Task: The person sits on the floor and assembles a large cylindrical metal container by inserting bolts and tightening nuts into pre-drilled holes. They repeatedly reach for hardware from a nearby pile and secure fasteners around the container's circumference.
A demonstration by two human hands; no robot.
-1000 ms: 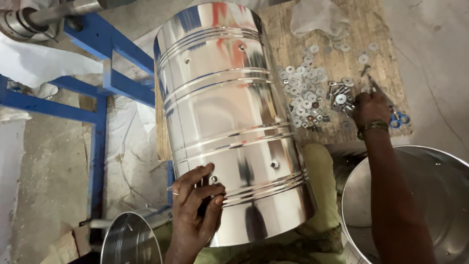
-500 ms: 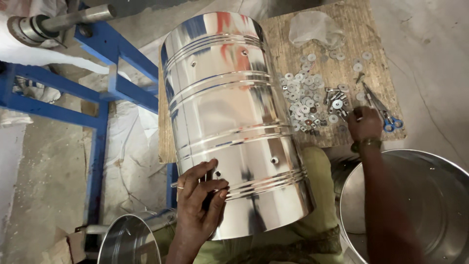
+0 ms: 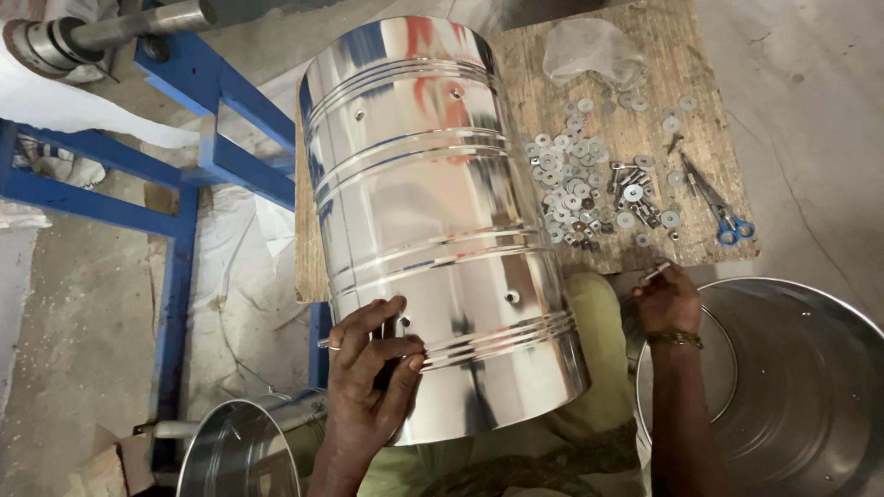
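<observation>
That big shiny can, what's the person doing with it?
The person has a large ribbed steel drum lying on its side across their lap. Their left hand presses against the drum's wall near a small hole. Their right hand pinches a small metal piece beside the drum. On the wooden board past it lie scattered washers and blue-handled scissors.

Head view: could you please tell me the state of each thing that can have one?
Drum: lying on its side across the lap, steadied.
Left hand: pressed on the drum.
Right hand: pinching a small metal piece.
Washers: scattered loose on the board.
Scissors: closed, lying flat.
Plastic bag: crumpled.
</observation>
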